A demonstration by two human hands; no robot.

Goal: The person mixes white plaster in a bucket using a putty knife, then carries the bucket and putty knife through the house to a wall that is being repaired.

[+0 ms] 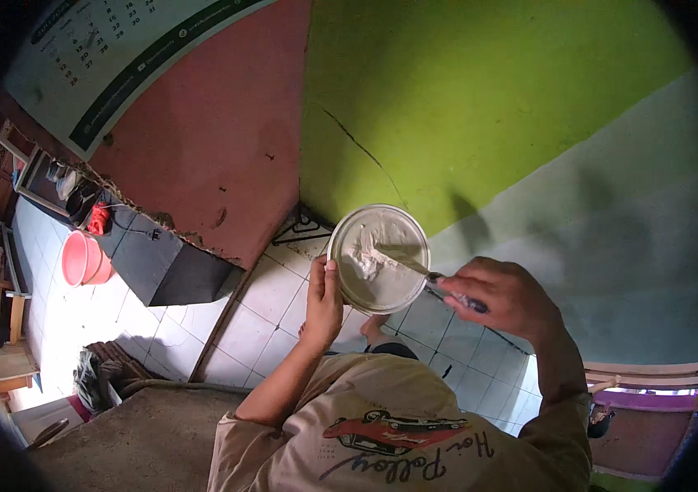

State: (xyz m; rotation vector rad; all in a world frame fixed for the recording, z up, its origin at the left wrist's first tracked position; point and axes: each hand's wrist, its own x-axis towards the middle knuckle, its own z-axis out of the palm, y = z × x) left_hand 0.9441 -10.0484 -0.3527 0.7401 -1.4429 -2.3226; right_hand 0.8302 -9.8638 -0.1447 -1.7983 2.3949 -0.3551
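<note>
My left hand (324,299) grips the side of a round pale tub (410,227), its thumb near the rim. Thick white paste (364,261) coats the inside of the tub and lies in a lump near its middle. In my right hand (497,297) is a putty knife (415,266) with a dark handle, the fingers closed round it. Its blade reaches over the right rim into the tub, the tip at the paste. Smeared paste partly hides the end of the blade.
Ahead stands a painted wall (447,98) with a crack in its green part; a calendar (119,66) hangs at its left. Pink basins (85,258) and a dark grey block (170,261) sit left on the white-tiled floor (259,324). A rough ledge (144,443) is at lower left.
</note>
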